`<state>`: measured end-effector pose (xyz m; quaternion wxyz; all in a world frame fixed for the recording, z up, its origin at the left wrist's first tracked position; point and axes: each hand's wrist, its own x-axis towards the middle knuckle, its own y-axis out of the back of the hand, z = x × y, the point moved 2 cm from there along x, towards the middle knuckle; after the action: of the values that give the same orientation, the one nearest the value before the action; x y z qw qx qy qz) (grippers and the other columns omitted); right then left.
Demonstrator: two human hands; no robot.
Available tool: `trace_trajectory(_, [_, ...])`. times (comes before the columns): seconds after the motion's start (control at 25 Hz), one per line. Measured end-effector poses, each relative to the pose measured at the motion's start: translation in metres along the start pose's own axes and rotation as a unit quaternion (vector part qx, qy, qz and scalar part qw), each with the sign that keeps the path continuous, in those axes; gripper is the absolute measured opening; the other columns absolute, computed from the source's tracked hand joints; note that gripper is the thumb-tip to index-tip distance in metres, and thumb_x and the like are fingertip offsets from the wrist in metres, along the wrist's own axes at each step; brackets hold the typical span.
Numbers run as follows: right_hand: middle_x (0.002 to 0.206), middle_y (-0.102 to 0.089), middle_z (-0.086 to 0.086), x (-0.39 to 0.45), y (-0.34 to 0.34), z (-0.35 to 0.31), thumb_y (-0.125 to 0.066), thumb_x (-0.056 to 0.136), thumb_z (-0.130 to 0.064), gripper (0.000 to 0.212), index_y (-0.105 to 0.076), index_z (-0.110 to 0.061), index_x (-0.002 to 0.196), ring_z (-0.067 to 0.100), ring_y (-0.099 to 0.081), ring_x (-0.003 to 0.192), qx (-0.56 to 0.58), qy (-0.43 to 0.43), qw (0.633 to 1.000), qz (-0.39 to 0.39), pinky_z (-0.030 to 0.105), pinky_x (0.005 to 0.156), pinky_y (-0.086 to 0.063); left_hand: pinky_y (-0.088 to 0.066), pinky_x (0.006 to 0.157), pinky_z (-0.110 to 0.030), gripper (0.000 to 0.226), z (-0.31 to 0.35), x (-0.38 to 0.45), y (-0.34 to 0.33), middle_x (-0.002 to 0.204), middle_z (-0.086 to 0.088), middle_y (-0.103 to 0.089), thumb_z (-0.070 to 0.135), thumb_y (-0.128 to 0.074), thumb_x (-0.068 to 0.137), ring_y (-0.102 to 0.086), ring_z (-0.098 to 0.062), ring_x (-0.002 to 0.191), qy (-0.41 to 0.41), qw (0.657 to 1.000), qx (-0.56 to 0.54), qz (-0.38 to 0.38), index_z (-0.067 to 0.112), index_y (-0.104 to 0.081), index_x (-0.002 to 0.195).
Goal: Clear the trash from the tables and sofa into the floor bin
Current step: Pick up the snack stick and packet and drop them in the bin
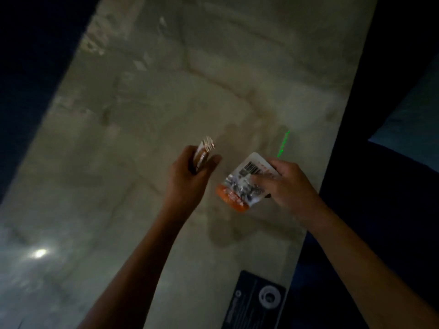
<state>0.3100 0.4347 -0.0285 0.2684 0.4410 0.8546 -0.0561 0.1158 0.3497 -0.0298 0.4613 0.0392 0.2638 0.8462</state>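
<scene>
My left hand (190,173) is closed around a thin shiny brown wrapper (203,150), whose crinkled top sticks out above my fingers. My right hand (291,184) grips a white snack packet (244,180) with a barcode near its upper end and an orange band at its lower end. Both hands hover over a pale marble table top (142,115), the packet just above or touching it. The floor bin is not in view.
A black flat device (255,302) with a white ring lies at the table's near right edge. Dark floor or furniture borders the table on the left and right. A green light streak (283,143) shows on the surface. The picture is dim and blurred.
</scene>
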Motion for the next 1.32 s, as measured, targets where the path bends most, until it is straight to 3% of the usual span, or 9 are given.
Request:
trace_trajectory(0.16, [0.086, -0.078, 0.008, -0.035, -0.045, 0.004, -0.078, 0.075, -0.017, 0.016, -0.077, -0.02, 0.091, 0.025, -0.075, 0.078, 0.062, -0.077, 0.988, -0.115, 0.036, 0.065, -0.062, -0.046, 0.053, -0.01, 0.014, -0.012, -0.084, 0.059, 0.072, 0.018, -0.07, 0.037, -0.075, 0.082, -0.064, 0.004, 0.06, 0.062, 0.984, -0.041, -0.161, 0.03, -0.069, 0.091])
trace_trajectory(0.28, [0.09, -0.077, 0.016, -0.065, -0.089, 0.006, -0.083, 0.067, -0.023, 0.028, -0.077, -0.012, 0.091, 0.034, -0.074, 0.084, 0.047, -0.101, 0.976, -0.186, 0.045, 0.074, -0.061, -0.053, 0.058, -0.017, 0.013, -0.041, -0.147, 0.093, 0.08, 0.009, -0.075, 0.037, -0.073, 0.084, -0.069, -0.002, 0.066, 0.134, 0.97, -0.045, -0.196, 0.025, -0.072, 0.09])
trace_trajectory(0.4, [0.088, -0.077, 0.013, -0.099, -0.138, 0.005, -0.085, 0.066, -0.024, 0.026, -0.078, -0.013, 0.088, 0.029, -0.075, 0.083, 0.032, -0.087, 0.973, -0.21, 0.04, 0.075, -0.061, -0.048, 0.058, -0.02, 0.009, -0.062, -0.207, 0.119, 0.071, 0.005, -0.07, 0.023, -0.07, 0.09, -0.062, -0.003, 0.062, 0.15, 0.968, -0.135, -0.152, 0.016, -0.074, 0.085])
trace_trajectory(0.6, [0.09, -0.079, 0.004, -0.175, -0.24, 0.019, -0.081, 0.071, -0.027, 0.019, -0.078, -0.025, 0.089, 0.021, -0.076, 0.084, 0.035, -0.051, 0.976, -0.209, 0.03, 0.069, -0.06, -0.046, 0.054, -0.005, 0.029, -0.099, -0.298, 0.174, 0.066, 0.014, -0.072, 0.013, -0.063, 0.093, -0.064, 0.006, 0.059, 0.151, 0.956, -0.248, -0.028, 0.032, -0.075, 0.075])
trace_trajectory(0.76, [0.096, -0.078, 0.002, -0.254, -0.337, 0.058, -0.079, 0.07, -0.035, 0.03, -0.076, -0.024, 0.098, 0.02, -0.075, 0.09, 0.032, -0.014, 0.978, -0.206, 0.034, 0.077, -0.059, -0.056, 0.07, -0.02, 0.007, -0.156, -0.375, 0.227, 0.086, -0.003, -0.078, 0.023, -0.071, 0.087, -0.074, -0.013, 0.081, 0.186, 0.921, -0.337, 0.06, 0.019, -0.077, 0.087])
trace_trajectory(0.92, [0.101, -0.078, -0.002, -0.324, -0.421, 0.111, -0.072, 0.084, -0.023, 0.02, -0.074, -0.023, 0.104, 0.014, -0.074, 0.095, 0.028, 0.001, 0.974, -0.224, 0.021, 0.076, -0.056, -0.053, 0.064, -0.015, 0.005, -0.22, -0.453, 0.28, 0.078, 0.003, -0.075, 0.023, -0.071, 0.086, -0.071, -0.005, 0.072, 0.181, 0.914, -0.345, 0.116, 0.021, -0.075, 0.085])
trace_trajectory(1.04, [0.105, -0.077, 0.0, -0.361, -0.466, 0.142, -0.069, 0.087, -0.018, 0.021, -0.072, -0.021, 0.108, 0.015, -0.073, 0.098, 0.024, -0.024, 0.97, -0.243, 0.02, 0.076, -0.057, -0.048, 0.054, -0.007, 0.011, -0.259, -0.506, 0.298, 0.069, 0.01, -0.072, 0.023, -0.069, 0.088, -0.066, 0.003, 0.062, 0.19, 0.905, -0.354, 0.138, 0.027, -0.074, 0.079])
trace_trajectory(1.2, [0.103, -0.076, -0.012, -0.378, -0.484, 0.176, -0.068, 0.088, -0.019, 0.021, -0.072, -0.034, 0.101, 0.004, -0.071, 0.098, -0.073, 0.002, 0.967, -0.243, 0.016, 0.076, -0.055, -0.048, 0.054, -0.008, 0.017, -0.304, -0.546, 0.283, 0.068, 0.012, -0.071, 0.022, -0.063, 0.093, -0.063, 0.006, 0.06, 0.241, 0.896, -0.333, 0.168, 0.025, -0.072, 0.079])
trace_trajectory(1.32, [0.099, -0.076, -0.014, -0.366, -0.477, 0.201, -0.068, 0.089, -0.019, 0.019, -0.071, -0.036, 0.098, 0.001, -0.071, 0.095, -0.149, 0.005, 0.967, -0.208, 0.02, 0.079, -0.057, -0.047, 0.056, -0.014, 0.015, -0.338, -0.565, 0.257, 0.068, 0.014, -0.066, 0.029, -0.061, 0.095, -0.058, 0.006, 0.061, 0.296, 0.884, -0.308, 0.191, 0.022, -0.07, 0.085])
